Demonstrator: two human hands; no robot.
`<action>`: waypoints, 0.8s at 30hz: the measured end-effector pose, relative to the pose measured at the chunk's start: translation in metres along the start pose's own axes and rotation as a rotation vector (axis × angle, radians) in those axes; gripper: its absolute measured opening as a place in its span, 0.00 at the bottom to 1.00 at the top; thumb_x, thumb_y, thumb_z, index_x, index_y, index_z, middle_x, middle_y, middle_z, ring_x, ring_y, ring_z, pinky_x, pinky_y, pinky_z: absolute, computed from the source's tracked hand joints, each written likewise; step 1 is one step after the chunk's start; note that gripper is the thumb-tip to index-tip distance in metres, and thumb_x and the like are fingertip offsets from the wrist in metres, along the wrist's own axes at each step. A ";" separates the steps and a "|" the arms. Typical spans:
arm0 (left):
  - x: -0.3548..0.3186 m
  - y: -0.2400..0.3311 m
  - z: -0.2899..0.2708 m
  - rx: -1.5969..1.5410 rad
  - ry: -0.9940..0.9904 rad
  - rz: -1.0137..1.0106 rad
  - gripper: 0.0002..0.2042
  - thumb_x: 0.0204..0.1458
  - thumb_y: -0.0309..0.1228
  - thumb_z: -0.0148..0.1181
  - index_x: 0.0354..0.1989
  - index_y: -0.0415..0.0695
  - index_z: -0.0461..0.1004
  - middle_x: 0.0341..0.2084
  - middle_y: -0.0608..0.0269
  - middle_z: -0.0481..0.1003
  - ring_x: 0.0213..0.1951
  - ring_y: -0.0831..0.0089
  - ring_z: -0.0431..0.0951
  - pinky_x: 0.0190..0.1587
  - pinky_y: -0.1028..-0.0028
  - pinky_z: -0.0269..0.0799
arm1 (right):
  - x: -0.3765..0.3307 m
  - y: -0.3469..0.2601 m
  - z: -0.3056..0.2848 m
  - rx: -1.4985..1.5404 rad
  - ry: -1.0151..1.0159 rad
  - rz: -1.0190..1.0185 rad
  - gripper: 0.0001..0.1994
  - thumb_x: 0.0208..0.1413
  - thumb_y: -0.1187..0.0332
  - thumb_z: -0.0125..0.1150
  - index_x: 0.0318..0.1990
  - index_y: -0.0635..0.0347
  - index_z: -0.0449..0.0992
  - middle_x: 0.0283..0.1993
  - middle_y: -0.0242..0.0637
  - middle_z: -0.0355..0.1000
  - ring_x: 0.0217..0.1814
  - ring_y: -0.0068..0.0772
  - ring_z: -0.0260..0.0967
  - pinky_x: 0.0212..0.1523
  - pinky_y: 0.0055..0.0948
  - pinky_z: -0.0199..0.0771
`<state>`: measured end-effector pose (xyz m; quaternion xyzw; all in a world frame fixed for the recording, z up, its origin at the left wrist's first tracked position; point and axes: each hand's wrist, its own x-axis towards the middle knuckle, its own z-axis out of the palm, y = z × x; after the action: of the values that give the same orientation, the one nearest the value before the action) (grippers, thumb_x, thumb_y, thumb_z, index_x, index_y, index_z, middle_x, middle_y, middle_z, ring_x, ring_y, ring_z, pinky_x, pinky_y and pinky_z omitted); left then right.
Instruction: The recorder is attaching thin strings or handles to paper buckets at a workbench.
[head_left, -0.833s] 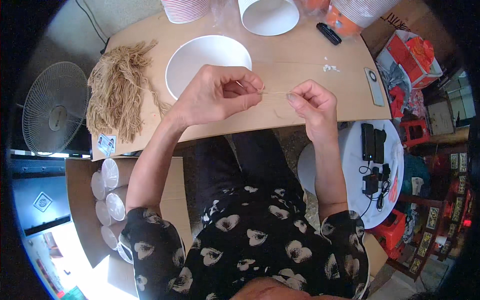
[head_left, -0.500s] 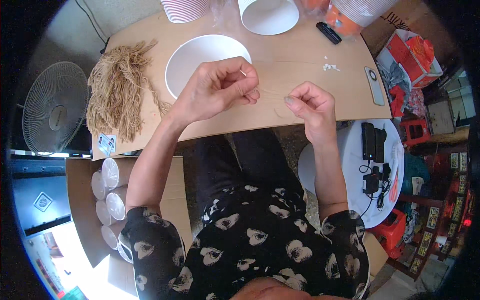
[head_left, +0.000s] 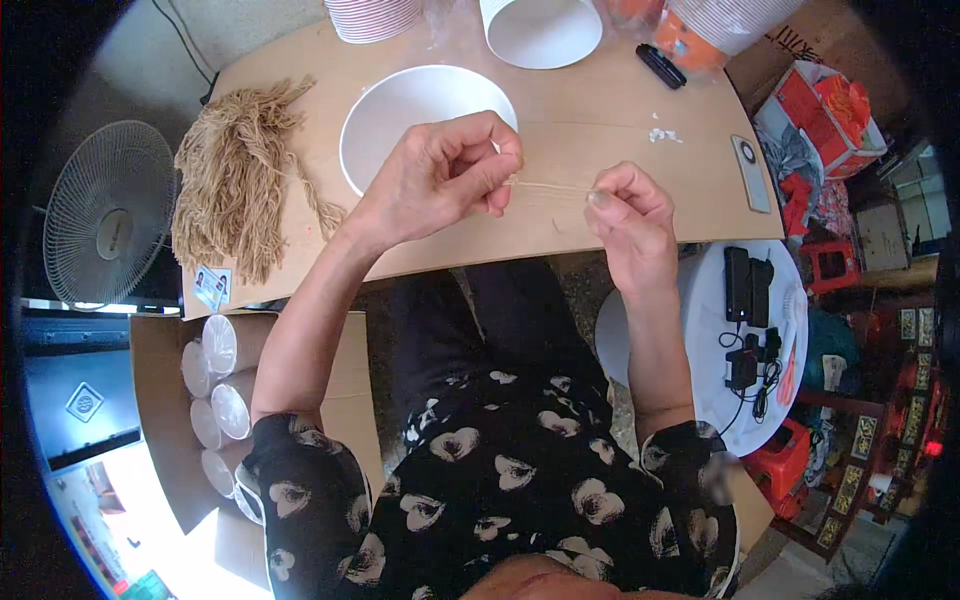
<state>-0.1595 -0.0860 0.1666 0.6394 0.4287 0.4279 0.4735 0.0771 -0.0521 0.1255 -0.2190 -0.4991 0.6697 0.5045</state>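
A thin pale strand (head_left: 552, 187) stretches between my two hands above the table's near edge. My left hand (head_left: 430, 180) is closed, its thumb and forefinger pinching one end. My right hand (head_left: 637, 225) pinches the other end between thumb and fingertips. Behind my left hand lies a wide white tub (head_left: 375, 125), partly covered by it; its inside is only partly seen. To the left rests a heap of tan yarn (head_left: 235, 170), loose strands trailing toward my left wrist.
On the brown tabletop (head_left: 570, 120) are a white bucket on its side (head_left: 545, 40), stacked paper tubs (head_left: 372, 15), a black clip-like object (head_left: 661, 66), white scraps (head_left: 662, 135) and a phone (head_left: 750, 172). A fan (head_left: 112, 230) stands left; a carton (head_left: 345, 400) of wrapped cylinders sits below.
Both hands have shifted slightly to the right. The strand between them shows more clearly and looks straighter. The white tub appears a little further right.
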 end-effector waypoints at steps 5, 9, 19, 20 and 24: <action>-0.003 0.001 -0.002 -0.030 -0.016 -0.030 0.06 0.64 0.29 0.54 0.38 0.39 0.71 0.20 0.69 0.75 0.25 0.84 0.76 0.30 0.81 0.75 | -0.001 0.001 -0.001 0.075 -0.007 0.070 0.04 0.55 0.77 0.63 0.33 0.62 0.73 0.24 0.24 0.67 0.24 0.13 0.58 0.27 0.16 0.57; -0.001 0.001 -0.003 -0.058 -0.025 -0.057 0.07 0.66 0.33 0.52 0.41 0.42 0.70 0.23 0.66 0.78 0.28 0.83 0.79 0.28 0.82 0.75 | 0.001 -0.011 -0.006 -0.437 -0.077 0.149 0.06 0.56 0.75 0.64 0.38 0.66 0.75 0.28 0.27 0.71 0.29 0.12 0.63 0.29 0.15 0.62; 0.005 0.014 0.005 0.076 -0.021 -0.107 0.09 0.65 0.30 0.53 0.40 0.35 0.69 0.23 0.58 0.79 0.30 0.76 0.82 0.31 0.78 0.81 | 0.014 0.002 0.032 -0.483 -0.163 0.020 0.12 0.56 0.74 0.67 0.47 0.69 0.78 0.35 0.29 0.76 0.30 0.12 0.68 0.30 0.14 0.66; 0.005 0.013 0.006 0.071 -0.023 -0.079 0.09 0.66 0.32 0.52 0.41 0.37 0.68 0.24 0.60 0.79 0.30 0.78 0.82 0.30 0.80 0.79 | 0.016 0.007 0.031 -0.457 -0.126 -0.004 0.11 0.55 0.73 0.68 0.45 0.67 0.79 0.32 0.26 0.76 0.28 0.09 0.64 0.28 0.13 0.61; 0.004 0.009 0.007 -0.002 -0.022 -0.047 0.08 0.65 0.30 0.53 0.45 0.40 0.65 0.26 0.61 0.79 0.31 0.80 0.80 0.28 0.82 0.74 | 0.017 0.013 0.028 -0.409 -0.019 -0.063 0.07 0.56 0.72 0.67 0.39 0.64 0.80 0.27 0.21 0.73 0.26 0.06 0.59 0.25 0.12 0.56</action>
<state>-0.1506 -0.0853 0.1749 0.6334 0.4379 0.4101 0.4887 0.0416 -0.0492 0.1289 -0.2952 -0.6360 0.5402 0.4654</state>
